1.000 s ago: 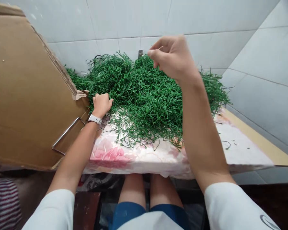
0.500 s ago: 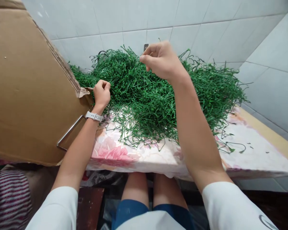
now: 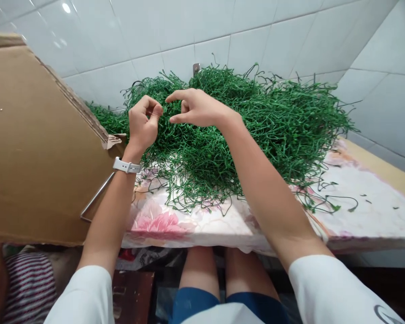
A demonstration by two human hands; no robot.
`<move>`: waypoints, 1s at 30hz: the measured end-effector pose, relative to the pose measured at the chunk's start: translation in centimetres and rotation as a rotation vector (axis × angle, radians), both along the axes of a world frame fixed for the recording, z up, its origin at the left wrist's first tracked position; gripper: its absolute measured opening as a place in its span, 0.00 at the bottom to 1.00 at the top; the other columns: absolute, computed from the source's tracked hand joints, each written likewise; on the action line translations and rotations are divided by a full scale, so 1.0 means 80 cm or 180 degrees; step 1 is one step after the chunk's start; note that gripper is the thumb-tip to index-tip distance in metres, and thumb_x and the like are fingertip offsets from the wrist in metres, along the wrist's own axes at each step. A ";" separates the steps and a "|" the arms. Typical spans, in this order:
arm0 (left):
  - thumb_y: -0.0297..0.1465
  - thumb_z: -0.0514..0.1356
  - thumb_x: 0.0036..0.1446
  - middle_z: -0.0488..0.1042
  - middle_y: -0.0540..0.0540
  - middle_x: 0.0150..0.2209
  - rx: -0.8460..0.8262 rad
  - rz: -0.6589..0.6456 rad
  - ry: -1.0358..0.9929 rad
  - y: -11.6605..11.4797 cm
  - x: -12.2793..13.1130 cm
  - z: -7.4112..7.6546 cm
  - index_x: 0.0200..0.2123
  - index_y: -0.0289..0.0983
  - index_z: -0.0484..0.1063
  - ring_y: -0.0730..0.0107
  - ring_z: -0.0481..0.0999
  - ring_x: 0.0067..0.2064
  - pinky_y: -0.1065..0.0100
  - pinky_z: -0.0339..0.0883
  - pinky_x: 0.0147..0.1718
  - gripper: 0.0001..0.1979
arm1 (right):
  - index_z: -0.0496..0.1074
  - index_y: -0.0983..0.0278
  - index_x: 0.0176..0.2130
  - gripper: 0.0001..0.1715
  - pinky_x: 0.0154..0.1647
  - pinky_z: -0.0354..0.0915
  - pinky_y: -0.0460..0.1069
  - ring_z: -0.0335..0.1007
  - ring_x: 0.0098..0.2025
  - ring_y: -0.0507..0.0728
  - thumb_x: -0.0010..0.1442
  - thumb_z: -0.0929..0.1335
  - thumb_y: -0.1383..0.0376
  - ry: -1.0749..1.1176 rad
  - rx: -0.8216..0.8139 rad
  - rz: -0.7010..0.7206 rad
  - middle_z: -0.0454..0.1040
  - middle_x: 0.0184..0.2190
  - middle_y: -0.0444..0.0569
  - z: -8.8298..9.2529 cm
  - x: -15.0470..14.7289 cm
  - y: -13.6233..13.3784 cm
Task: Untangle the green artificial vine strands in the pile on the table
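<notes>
A big tangled heap of thin green plastic-looking stems (image 3: pixel 216 144) with small tips covers the back of the table. My left hand (image 3: pixel 144 120), with a pale watch strap on its wrist, is raised before the left part of the heap. Its thumb and fingers are pinched together; anything between them is too small to make out. Just to its right, my right hand (image 3: pixel 195 108) hovers over the heap with thumb and forefinger apart and nothing visible between them. The two hands are close but not touching.
A large cardboard box (image 3: pixel 47 144) stands at the left, with a bent metal rod (image 3: pixel 96 198) by its lower corner. The table wears a flowered cloth (image 3: pixel 162 225). White wall tiles (image 3: pixel 249 27) rise behind. Another person's striped clothing (image 3: pixel 30 283) shows at lower left.
My right hand has come down and left toward my left hand, and its fingers have spread. My left hand has risen slightly, still pinched. The view has shifted a little.
</notes>
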State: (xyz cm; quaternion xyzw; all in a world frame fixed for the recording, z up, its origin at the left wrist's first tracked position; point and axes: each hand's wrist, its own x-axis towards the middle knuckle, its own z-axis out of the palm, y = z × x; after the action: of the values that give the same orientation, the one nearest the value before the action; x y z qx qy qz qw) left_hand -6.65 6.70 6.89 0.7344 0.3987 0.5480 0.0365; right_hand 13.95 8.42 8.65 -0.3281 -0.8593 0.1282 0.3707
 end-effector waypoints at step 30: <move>0.46 0.61 0.64 0.78 0.38 0.60 -0.0232 0.0490 0.0938 0.077 -0.054 -0.050 0.57 0.41 0.79 0.50 0.70 0.65 0.50 0.52 0.70 0.23 | 0.73 0.63 0.25 0.20 0.33 0.63 0.50 0.58 0.19 0.49 0.69 0.67 0.70 0.1670 -0.0367 -0.1067 0.68 0.17 0.42 -0.017 0.024 0.040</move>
State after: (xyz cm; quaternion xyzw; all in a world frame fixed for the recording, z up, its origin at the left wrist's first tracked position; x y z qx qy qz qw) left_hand -10.95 12.84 2.91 0.7723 0.4744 0.4207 -0.0378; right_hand 15.89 11.65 7.30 -0.4413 -0.6597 0.1941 0.5765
